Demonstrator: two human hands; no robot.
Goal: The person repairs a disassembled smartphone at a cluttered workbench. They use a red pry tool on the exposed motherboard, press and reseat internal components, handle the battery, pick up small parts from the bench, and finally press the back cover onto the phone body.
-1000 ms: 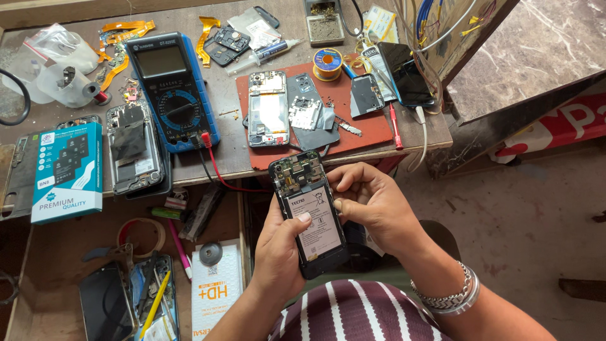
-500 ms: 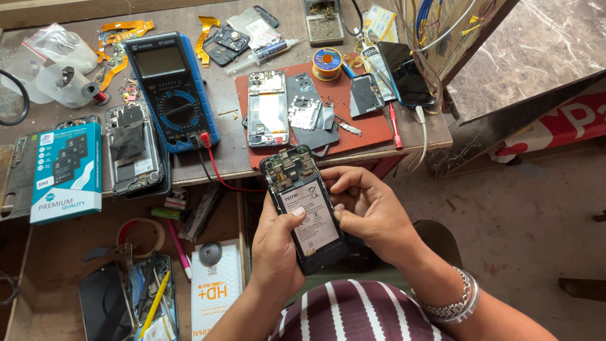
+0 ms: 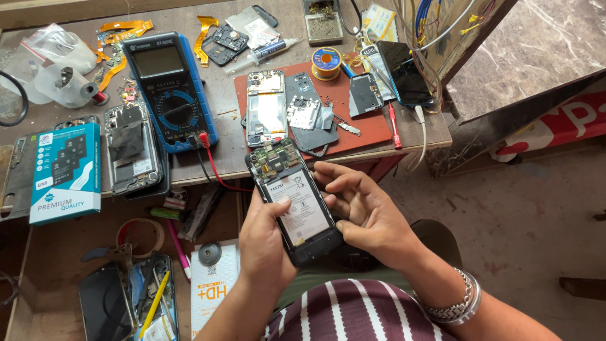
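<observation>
- Between the two hands, an opened phone point(image 3: 295, 201) with its back cover off is lying face down, its white battery and green circuit board showing upward
- Left hand point(image 3: 265, 243) is gripping the phone's left edge from below, its thumb pressing down on the battery
- Right hand point(image 3: 363, 211) is cupping the phone's right edge, fingers curled against the side and closed on it; a silver bracelet point(image 3: 456, 302) is sitting on that wrist
- Just beyond the fingertips of both hands, a red work mat point(image 3: 366, 123) is lying on the bench edge, carrying a stripped phone frame point(image 3: 266, 107), a dark back cover point(image 3: 308, 113) and a small dark panel point(image 3: 365, 95)
- Past the mat, farther from the right hand, a spool of solder wire point(image 3: 326, 62) is standing beside a black phone point(image 3: 407, 72) with cables hanging over it
- Ahead and to the left of the left hand, a blue multimeter point(image 3: 170, 88) is resting flat, its red lead point(image 3: 218, 170) trailing down toward the held phone
- Farther left of that hand, another dismantled phone point(image 3: 132, 148) is lying beside a blue cardboard box point(image 3: 65, 170)
- Below and left of the left hand, an open drawer is holding a roll of tape point(image 3: 140, 237), a yellow pencil point(image 3: 153, 303) and a white packet point(image 3: 213, 284)
- Under both wrists, a striped shirt point(image 3: 360, 316) is showing
</observation>
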